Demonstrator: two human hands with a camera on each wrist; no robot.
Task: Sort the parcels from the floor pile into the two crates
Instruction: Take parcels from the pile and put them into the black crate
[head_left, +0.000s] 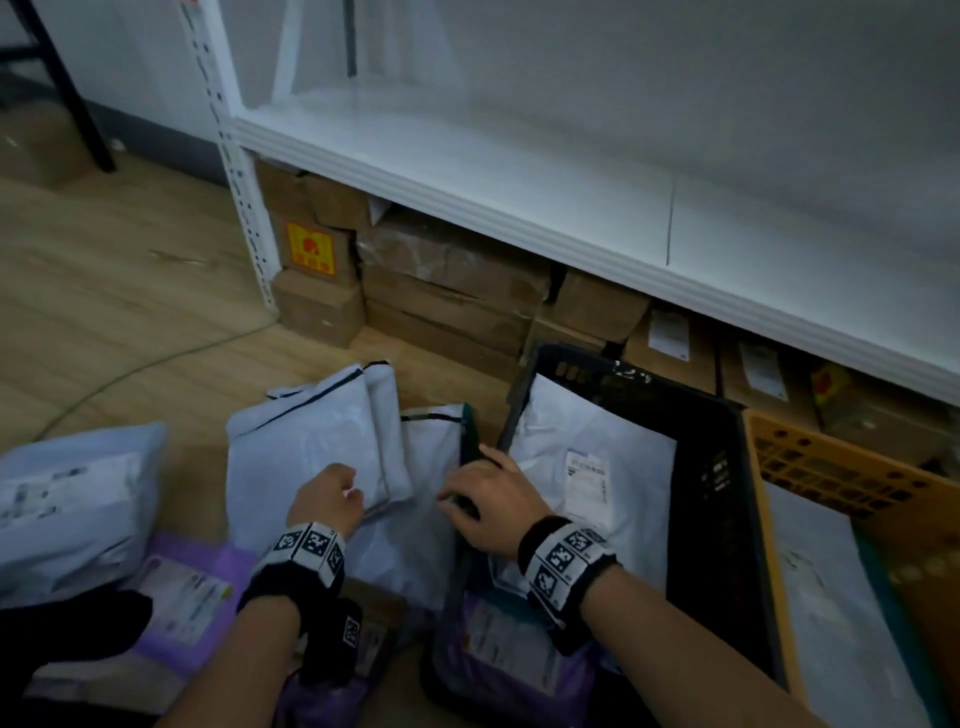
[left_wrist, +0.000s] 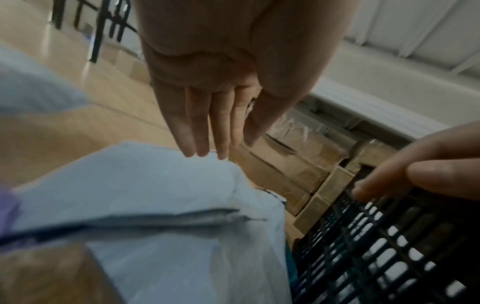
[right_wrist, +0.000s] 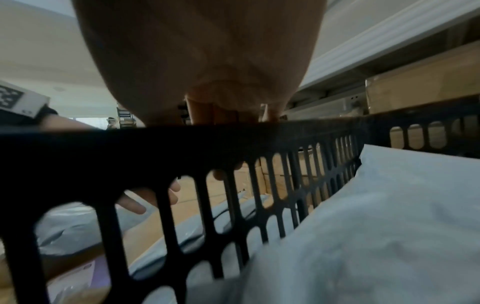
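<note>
Left hand (head_left: 330, 496): fingers straight, reaching for the grey mailer (head_left: 311, 441).
Right hand (head_left: 491, 499): fingers curled over black crate (head_left: 727, 499) rim, probably steadying it.

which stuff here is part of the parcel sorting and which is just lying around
Part of the job:
- white parcels on the floor
- purple parcel
- black crate, a white parcel already in it
- orange crate
- left hand over the pile
- right hand on the black crate's rim

Just lying about:
- cardboard boxes under the shelf
- white shelf
- cable on the floor
</note>
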